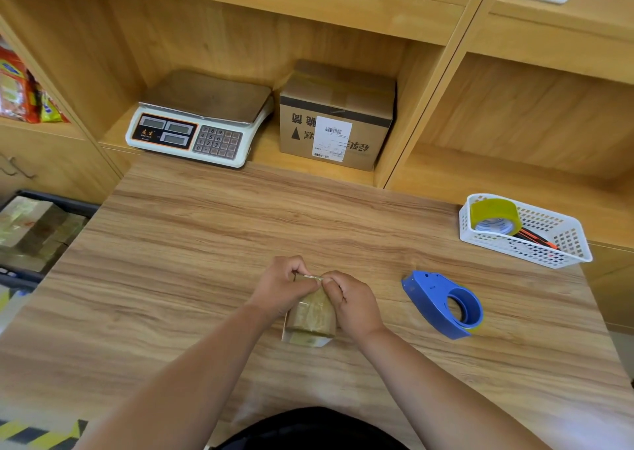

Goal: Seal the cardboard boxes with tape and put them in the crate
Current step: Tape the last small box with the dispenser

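Our left hand (281,286) and right hand (353,304) grip tape (310,277) on the box (312,316), lower middle; next we should press it flat, then fill the crate (58,198) at left.

Digits 0 to 9 mark the scale keypad (217,142); the shelf box (338,106) bears a barcode label (331,138).

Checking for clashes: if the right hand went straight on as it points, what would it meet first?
The right hand would probably meet the left hand, close beside it on the small taped box.
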The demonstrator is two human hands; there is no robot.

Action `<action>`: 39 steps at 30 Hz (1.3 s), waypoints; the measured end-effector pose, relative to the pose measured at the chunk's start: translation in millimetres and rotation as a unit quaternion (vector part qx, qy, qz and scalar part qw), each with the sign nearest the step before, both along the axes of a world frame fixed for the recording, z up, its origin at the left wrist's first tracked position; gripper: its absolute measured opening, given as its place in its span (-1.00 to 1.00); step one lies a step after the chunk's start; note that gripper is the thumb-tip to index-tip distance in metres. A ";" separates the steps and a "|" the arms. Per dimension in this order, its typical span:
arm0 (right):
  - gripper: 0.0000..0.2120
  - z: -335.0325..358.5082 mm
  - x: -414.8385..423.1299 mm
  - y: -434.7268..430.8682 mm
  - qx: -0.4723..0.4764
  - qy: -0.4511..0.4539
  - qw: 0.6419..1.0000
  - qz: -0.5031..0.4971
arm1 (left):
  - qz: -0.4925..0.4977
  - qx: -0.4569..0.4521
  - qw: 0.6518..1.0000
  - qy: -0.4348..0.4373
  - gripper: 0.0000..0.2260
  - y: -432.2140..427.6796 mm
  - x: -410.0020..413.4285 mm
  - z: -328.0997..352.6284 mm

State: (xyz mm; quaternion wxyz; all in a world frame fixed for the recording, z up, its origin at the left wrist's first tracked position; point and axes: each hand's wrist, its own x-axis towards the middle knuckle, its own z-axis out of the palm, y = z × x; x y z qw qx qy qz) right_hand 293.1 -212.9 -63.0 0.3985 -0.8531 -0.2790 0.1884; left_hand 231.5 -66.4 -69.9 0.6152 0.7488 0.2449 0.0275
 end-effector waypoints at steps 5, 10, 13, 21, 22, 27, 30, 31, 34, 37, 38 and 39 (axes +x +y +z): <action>-0.93 4.3 -0.1 2.8 0.039 0.138 0.990 -0.012 | 0.028 0.017 0.999 0.000 -0.81 0.1 -1.1 -0.4; -0.66 2.5 -6.5 6.2 0.021 0.134 0.991 0.001 | 0.031 0.011 0.999 -0.011 -0.68 1.2 -4.3 -3.9; -0.72 0.5 -12.7 8.8 0.040 0.118 0.992 -0.016 | 0.046 0.014 0.999 -0.014 -0.66 -0.6 -7.9 -3.8; -0.85 0.7 -10.8 2.3 0.067 0.121 0.989 -0.056 | 0.097 0.038 0.994 0.032 -0.78 -7.4 -14.1 -1.4; -0.84 1.5 -10.0 0.7 0.073 0.117 0.988 -0.065 | 0.119 0.036 0.991 0.043 -0.83 -8.6 -16.3 -0.6; -0.75 7.3 -10.2 -1.7 0.105 0.044 0.989 -0.099 | 0.133 -0.009 0.990 0.037 -0.99 -18.1 -15.8 7.8; -0.75 5.7 -12.9 -5.4 0.079 -0.041 0.992 -0.086 | 0.123 -0.023 0.992 0.017 -0.95 -21.8 -15.1 13.6; -0.77 4.0 -14.5 -8.1 0.069 -0.065 0.992 -0.082 | 0.118 -0.029 0.992 0.012 -0.95 -23.3 -16.3 14.2; -0.82 -0.5 -22.1 -15.9 0.065 -0.132 0.987 -0.057 | 0.103 -0.032 0.994 -0.005 -0.91 -26.2 -23.1 10.2; -0.63 -2.7 -28.2 -21.9 0.042 -0.151 0.988 -0.016 | 0.089 -0.033 0.995 -0.010 -0.83 -24.3 -31.6 3.5; -0.57 -3.2 -28.9 -24.1 0.035 -0.137 0.990 -0.015 | 0.085 -0.027 0.996 -0.007 -0.79 -23.2 -34.6 1.0; -0.52 -3.7 -28.3 -26.4 0.029 -0.122 0.992 -0.024 | 0.085 -0.021 0.996 -0.002 -0.76 -22.0 -37.6 -2.2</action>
